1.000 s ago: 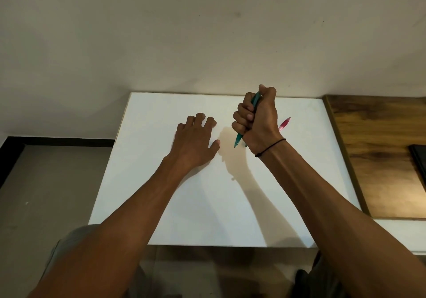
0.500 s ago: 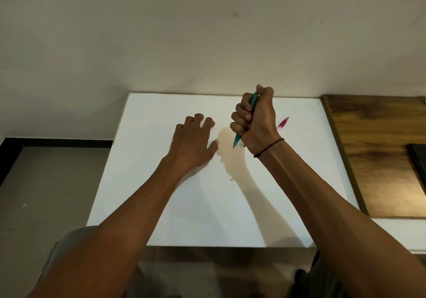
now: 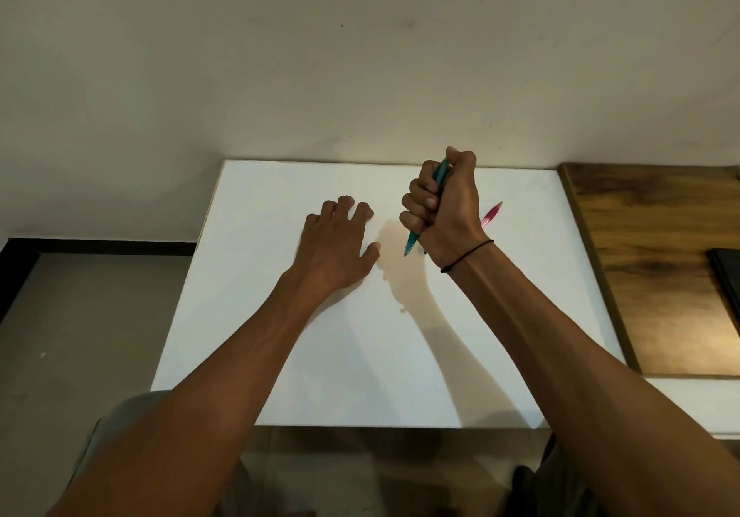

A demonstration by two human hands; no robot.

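Note:
My right hand (image 3: 446,204) is raised above the white table (image 3: 280,356) with its fingers curled in a fist round a teal pen (image 3: 412,242), tip pointing down and left. A pink pen (image 3: 491,214) lies on the table behind that hand, mostly hidden by it. My left hand (image 3: 336,248) rests on the tabletop left of the fist, fingers bent at the tips, holding nothing.
A wooden desktop (image 3: 656,268) adjoins the white table on the right, with a dark flat object (image 3: 726,276) at its right edge. A pale wall (image 3: 360,56) stands right behind the table. Grey floor (image 3: 80,316) lies to the left.
Nothing has visibly moved apart from a slight shift of the view; the right hand keeps its grip on the teal pen.

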